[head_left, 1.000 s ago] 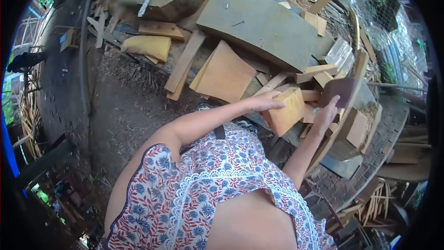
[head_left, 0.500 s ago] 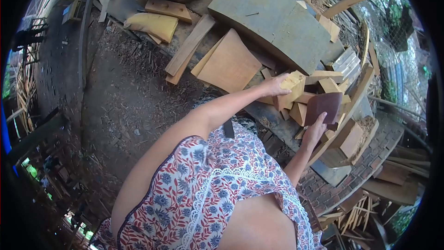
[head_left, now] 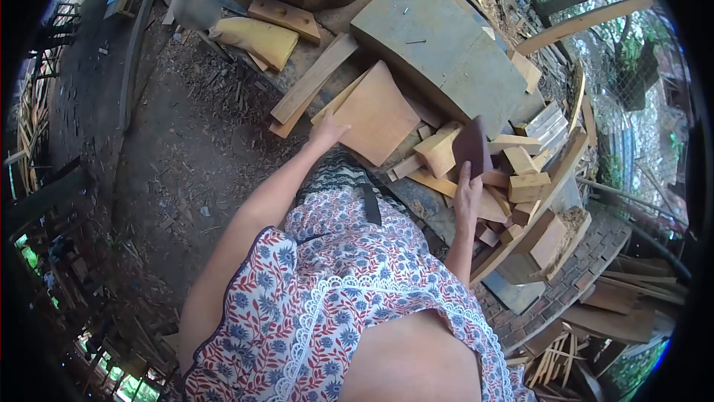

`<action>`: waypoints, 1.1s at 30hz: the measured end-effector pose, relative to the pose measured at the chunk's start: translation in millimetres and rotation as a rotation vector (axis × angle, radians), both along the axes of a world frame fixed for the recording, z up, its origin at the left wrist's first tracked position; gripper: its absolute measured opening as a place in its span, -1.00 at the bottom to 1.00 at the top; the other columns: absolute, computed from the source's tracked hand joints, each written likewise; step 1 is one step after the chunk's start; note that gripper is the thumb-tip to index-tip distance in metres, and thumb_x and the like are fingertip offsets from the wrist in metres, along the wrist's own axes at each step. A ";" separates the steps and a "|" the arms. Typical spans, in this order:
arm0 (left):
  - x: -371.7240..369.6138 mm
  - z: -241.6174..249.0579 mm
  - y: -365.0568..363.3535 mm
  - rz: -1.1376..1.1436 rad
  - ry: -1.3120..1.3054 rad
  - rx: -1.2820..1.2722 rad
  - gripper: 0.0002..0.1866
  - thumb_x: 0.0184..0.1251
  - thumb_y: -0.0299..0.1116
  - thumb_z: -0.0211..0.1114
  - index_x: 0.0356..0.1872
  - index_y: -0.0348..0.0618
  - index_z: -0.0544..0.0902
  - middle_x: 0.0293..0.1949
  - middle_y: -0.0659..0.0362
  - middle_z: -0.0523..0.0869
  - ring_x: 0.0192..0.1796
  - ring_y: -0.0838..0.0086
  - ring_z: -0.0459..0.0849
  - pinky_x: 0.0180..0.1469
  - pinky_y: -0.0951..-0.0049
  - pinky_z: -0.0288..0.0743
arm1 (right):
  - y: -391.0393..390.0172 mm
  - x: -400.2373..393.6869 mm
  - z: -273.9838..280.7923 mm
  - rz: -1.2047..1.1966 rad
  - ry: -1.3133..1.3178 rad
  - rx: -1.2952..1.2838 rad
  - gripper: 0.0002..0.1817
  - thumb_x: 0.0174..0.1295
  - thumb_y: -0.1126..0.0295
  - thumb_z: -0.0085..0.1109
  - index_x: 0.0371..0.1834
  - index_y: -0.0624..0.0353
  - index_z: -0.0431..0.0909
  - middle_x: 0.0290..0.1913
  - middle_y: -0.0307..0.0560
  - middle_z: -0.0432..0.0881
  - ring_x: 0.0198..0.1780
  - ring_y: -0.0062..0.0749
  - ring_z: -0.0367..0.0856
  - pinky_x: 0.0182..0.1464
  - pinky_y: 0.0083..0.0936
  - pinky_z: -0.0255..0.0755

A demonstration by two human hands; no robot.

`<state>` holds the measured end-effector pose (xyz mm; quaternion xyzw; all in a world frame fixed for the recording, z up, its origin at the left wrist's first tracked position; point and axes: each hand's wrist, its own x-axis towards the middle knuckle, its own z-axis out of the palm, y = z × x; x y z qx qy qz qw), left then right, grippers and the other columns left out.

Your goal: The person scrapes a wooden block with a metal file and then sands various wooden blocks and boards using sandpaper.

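Note:
My left hand [head_left: 329, 134] is at the near left edge of a flared, flat wooden board [head_left: 379, 116], its fingers closed on that edge. A second thin board shows beneath it. My right hand [head_left: 468, 192] grips a curved, dark reddish-brown sheet of sandpaper [head_left: 471, 150] by its lower end, holding it upright. Just left of the sandpaper, a pale yellowish wooden block [head_left: 439, 150] rests on the bench among offcuts. My right hand is above several more small wooden blocks [head_left: 529, 187].
A large grey block [head_left: 439, 49] with a nail on top stands behind the boards. Wooden planks [head_left: 316, 78] and a folded yellow cloth [head_left: 256, 39] lie to the left. A long curved wooden strip [head_left: 547, 212] borders the offcuts at right. Shavings cover the ground [head_left: 186, 179].
My left hand has let go of the pale wooden block and moved left to the flat board. The block now lies on the bench. My right hand has shifted left with the sandpaper, turning it more upright.

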<state>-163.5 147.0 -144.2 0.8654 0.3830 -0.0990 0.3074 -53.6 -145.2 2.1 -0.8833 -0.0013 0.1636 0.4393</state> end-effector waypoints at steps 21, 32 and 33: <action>27.7 172.5 -121.7 0.446 -0.579 -1.039 -0.63 0.32 -0.31 0.11 0.08 -0.27 0.39 -0.12 0.10 0.60 -0.11 0.46 0.63 -0.10 0.43 0.56 | -57.1 37.4 17.2 -0.021 -0.081 0.104 -0.70 0.34 0.36 -0.11 0.01 0.35 0.39 -0.38 -0.05 0.53 -0.31 -0.48 0.45 -0.22 -0.49 0.35; 43.5 204.6 -191.7 0.332 -0.684 -1.123 -0.47 0.34 -0.34 0.07 0.28 -0.21 0.15 0.03 0.05 0.51 -0.05 0.37 0.62 -0.18 0.36 0.64 | -100.6 92.0 11.6 0.590 -0.498 0.070 -0.43 0.06 0.66 -0.20 0.22 0.10 0.32 0.31 -0.06 0.28 0.38 -0.09 0.11 0.37 -0.13 -0.06; 40.7 207.3 -197.0 0.334 -0.661 -1.102 -0.47 0.34 -0.35 0.07 0.29 -0.21 0.15 0.04 0.05 0.51 -0.05 0.38 0.62 -0.17 0.36 0.64 | -102.8 107.1 -4.8 0.596 -0.574 0.029 -0.43 0.03 0.68 -0.21 0.21 0.17 0.32 0.30 -0.01 0.28 0.36 -0.08 0.13 0.35 -0.14 -0.03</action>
